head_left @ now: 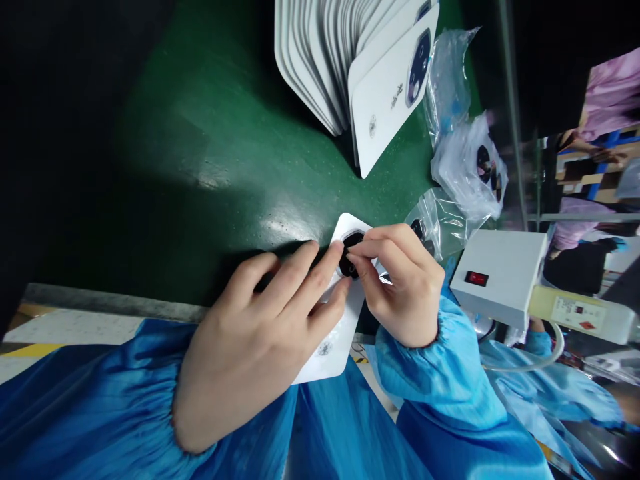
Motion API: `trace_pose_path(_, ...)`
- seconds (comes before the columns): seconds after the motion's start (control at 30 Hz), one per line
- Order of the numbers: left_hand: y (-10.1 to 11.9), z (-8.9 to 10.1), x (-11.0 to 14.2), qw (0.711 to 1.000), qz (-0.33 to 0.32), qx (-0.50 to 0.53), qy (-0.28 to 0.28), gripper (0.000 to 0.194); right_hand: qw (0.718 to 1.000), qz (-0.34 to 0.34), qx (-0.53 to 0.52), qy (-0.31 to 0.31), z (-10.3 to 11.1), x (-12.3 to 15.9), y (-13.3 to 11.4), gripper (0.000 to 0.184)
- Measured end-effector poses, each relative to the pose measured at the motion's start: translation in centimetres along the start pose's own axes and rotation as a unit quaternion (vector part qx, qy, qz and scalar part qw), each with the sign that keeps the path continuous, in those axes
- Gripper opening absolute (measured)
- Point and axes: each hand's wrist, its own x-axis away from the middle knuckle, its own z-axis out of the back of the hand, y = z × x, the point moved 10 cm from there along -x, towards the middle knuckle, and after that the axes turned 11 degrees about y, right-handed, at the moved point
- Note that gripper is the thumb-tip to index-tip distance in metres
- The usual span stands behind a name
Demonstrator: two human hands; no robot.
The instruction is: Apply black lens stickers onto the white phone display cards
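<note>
Clearly, small and careful finger work was going on. The white phone-shaped panel (337, 343) lay under both hands, close to the person's body, at the near edge of the green table (200, 133). Its near end stuck out past the edge, above the blue clothes. The left hand (265, 327) was fairly wide, its fingers spread, with the pointing finger and thumb on the panel beside the black camera patch (349, 267). The right hand (400, 287) was narrow, with its thumb and pointing finger pinched together right over that patch.

To do this well, I think, the left hand needed to press lightly and stop the panel from sliding. The right fingertips needed to be slow and gentle, so the shiny patch did not get scratched or smudged. More of the panel resting on the table would likely have made it steadier.

Some things were hard to see. Fingers hid much of the patch, and I could not tell if the right fingertips held something thin. The left hand covered part of the panel too. The fanned stack of white panels (387, 110) was cut off at the top. Black pieces showed in the clear plastic bags (463, 167), but the shiny folds blurred them.
</note>
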Motion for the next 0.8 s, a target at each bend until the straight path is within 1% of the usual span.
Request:
trace_pose_path(0.13, 0.1, 0.1, -0.1, 1.0, 0.001, 0.003, 0.002, 0.026, 1.0, 0.001, -0.007, -0.007, -0.3, 0.2, 0.1, 0.006)
trace_pose_path(0.23, 0.1, 0.2, -0.1, 1.0, 0.004, 0.004, 0.002, 0.026, 0.999, -0.015, -0.028, -0.005, -0.1, 0.3, 0.4, 0.006)
trace_pose_path(0.3, 0.1, 0.1, -0.1, 1.0, 0.005, 0.005, -0.001, 0.025, 0.998, -0.037, -0.054, 0.003, 0.5, 0.1, 0.5, 0.008)
trace_pose_path(0.4, 0.2, 0.0, -0.2, 1.0, 0.001, 0.005, -0.002, 0.025, 0.993, -0.072, -0.08, 0.054, 2.4, -0.3, 0.8, 0.011)
trace_pose_path(0.43, 0.2, 0.0, -0.3, 1.0, 0.0, 0.005, 0.0, 0.025, 0.991, -0.078, -0.083, 0.069, 2.9, -0.4, 0.9, 0.011)
trace_pose_path(0.47, 0.2, 0.0, -0.3, 1.0, -0.001, 0.005, 0.003, 0.025, 0.991, -0.078, -0.08, 0.071, 3.0, -0.4, 0.9, 0.01)
trace_pose_path(0.6, 0.2, 0.2, -0.3, 1.0, -0.01, 0.005, 0.012, 0.024, 0.995, -0.077, -0.066, 0.016, 1.4, 0.0, 1.2, 0.007)
trace_pose_path(0.7, 0.3, 0.4, -0.3, 1.0, -0.019, 0.003, 0.019, 0.023, 0.993, -0.088, -0.071, 0.018, 1.0, 0.2, 1.7, 0.006)
trace_pose_path(0.8, 0.3, 0.3, -0.2, 1.0, -0.02, 0.0, 0.015, 0.023, 0.995, -0.077, -0.06, 0.007, 0.7, 0.2, 1.7, 0.006)
